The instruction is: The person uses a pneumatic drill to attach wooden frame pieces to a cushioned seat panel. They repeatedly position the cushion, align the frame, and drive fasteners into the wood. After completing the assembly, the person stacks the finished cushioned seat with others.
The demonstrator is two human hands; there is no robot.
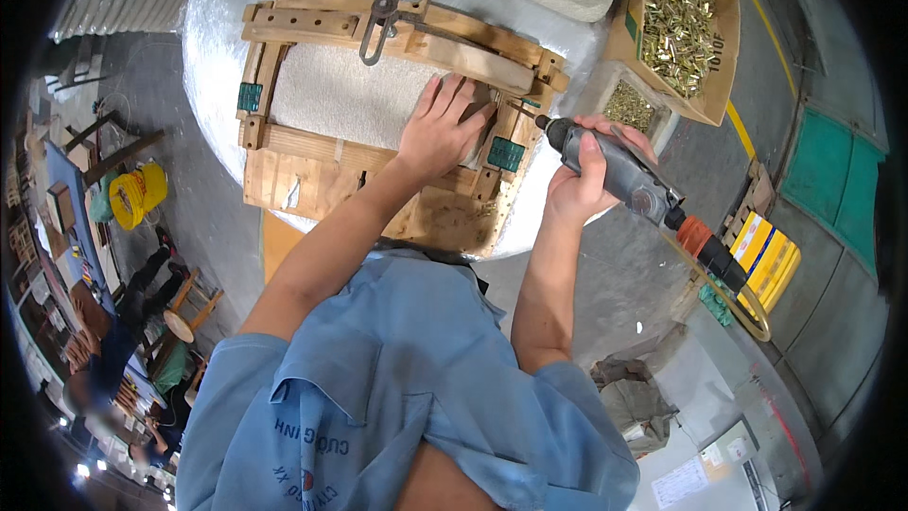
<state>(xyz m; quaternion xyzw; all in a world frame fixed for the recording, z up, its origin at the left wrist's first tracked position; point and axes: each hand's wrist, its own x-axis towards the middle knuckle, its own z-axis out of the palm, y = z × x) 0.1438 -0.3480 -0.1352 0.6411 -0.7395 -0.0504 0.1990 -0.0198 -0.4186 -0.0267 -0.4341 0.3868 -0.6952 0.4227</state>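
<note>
1. Your left hand (pixel 440 128) lies flat and open on the white pad (pixel 345 95). Your fingers (pixel 461 95) are spread and hold nothing; they only press down.
2. The pad sits inside a wooden frame (pixel 312 28). The frame goes all around your fingers, with one bar just past your fingertips.
3. Your right hand (pixel 586 175) is closed tight around a grey power tool (pixel 615 170). Your fingers wrap all the way around its body.
4. The tool's tip (pixel 542 120) points at the right side of the frame, just beside your left fingertips. I cannot tell if the tip touches the wood.
5. A green patch (pixel 505 153) is on the frame, between your two hands.
6. A metal clamp (pixel 392 0) sits on the top bar, past your left fingertips.
7. An orange hose (pixel 698 235) comes out of the back of the tool, behind your right hand.
8. The frame rests on a round silver table (pixel 213 57).
9. A box of small gold parts (pixel 676 24) stands past your right hand, well apart from your fingers.
10. A smaller tray of gold parts (pixel 629 106) is nearer, just past your right knuckles.
</note>
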